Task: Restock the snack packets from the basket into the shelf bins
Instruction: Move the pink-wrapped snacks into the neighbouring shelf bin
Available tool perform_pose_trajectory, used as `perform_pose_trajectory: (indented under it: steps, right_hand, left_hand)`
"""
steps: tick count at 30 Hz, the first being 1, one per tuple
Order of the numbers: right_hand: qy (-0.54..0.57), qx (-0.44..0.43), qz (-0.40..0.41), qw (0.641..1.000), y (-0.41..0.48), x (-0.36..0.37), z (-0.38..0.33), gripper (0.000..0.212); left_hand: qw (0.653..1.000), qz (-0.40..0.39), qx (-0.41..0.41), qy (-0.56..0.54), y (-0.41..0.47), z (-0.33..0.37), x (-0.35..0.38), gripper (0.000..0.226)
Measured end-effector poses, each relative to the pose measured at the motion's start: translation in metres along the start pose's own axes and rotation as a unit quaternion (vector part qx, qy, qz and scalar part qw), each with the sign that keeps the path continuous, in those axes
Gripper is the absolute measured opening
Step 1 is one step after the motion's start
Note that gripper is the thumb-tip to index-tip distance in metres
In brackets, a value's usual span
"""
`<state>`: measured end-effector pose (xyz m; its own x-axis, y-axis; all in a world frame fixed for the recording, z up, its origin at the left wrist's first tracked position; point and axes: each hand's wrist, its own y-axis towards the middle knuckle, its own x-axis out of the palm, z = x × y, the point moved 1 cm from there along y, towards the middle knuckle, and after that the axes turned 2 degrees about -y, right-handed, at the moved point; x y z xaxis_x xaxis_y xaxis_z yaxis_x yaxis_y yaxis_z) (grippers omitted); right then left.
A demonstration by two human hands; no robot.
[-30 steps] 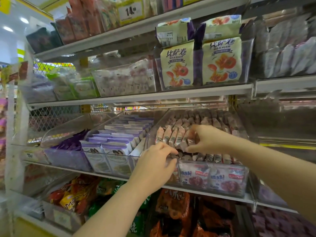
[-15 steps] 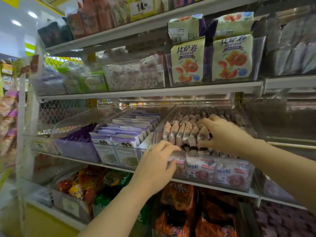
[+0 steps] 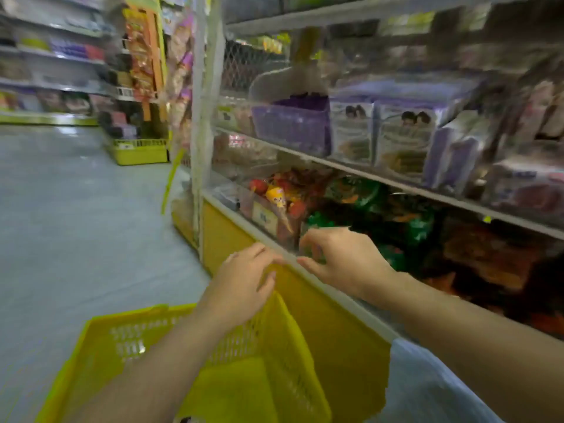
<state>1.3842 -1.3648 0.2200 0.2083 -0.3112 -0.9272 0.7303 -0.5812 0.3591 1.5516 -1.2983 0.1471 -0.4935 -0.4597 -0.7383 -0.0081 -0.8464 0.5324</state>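
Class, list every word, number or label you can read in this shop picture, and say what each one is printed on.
No text can be read: the picture is motion-blurred.
price label on the lower clear bin: blurred, unreadable.
white-and-purple packets on the middle shelf: print too blurred.
yellow packet in the lower bin: lettering unreadable.
shelf-edge tags across the aisle: too small.

**Free room.** The grey polished floor [image 3: 76, 215] of the aisle lies open to the left of the yellow perforated plastic basket [image 3: 128, 340], whose mouth faces up, uncovered.

**Obstacles.** The basket's far wall stands just beside the yellow panel base [image 3: 335, 325] of the shelf unit. A white metal upright [image 3: 200, 117] closes the unit's left end. Clear plastic bin fronts [image 3: 265, 219] wall the lowest tier. Entry there is over their rims, beneath the white shelf board [image 3: 351, 170] above. Motion blur hides finer gaps.
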Motion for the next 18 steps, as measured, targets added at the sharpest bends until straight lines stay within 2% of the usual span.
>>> perform_pose_trajectory:
  steps: [3,6,8,11,15,18]
  right_hand:
    - [0.043,-0.025,-0.086,0.995,0.02,0.084,-0.035,0.03]
    - [0.054,-0.083,-0.199,0.975,0.025,0.165,-0.075,0.033]
    - [0.064,-0.123,-0.29,0.947,0.021,0.215,-0.103,0.036]
    - [0.091,-0.17,-0.407,0.893,0.01,0.28,-0.139,0.045]
    - [0.134,-0.188,-0.507,0.83,-0.007,0.344,-0.17,0.059]
    - [0.165,-0.198,-0.561,0.787,-0.022,0.379,-0.187,0.066]
  left_hand:
    - [0.993,-0.059,-0.101,0.01,-0.053,-0.063,0.008,0.026]
    - [0.96,-0.186,-0.205,0.039,-0.104,-0.118,0.022,0.032]
    - [0.918,-0.275,-0.279,0.055,-0.139,-0.15,0.034,0.037]
    - [0.858,-0.368,-0.355,0.052,-0.181,-0.188,0.056,0.044]
    - [0.775,-0.476,-0.413,0.046,-0.214,-0.223,0.077,0.065]
    - [0.686,-0.59,-0.422,0.044,-0.229,-0.235,0.086,0.079]
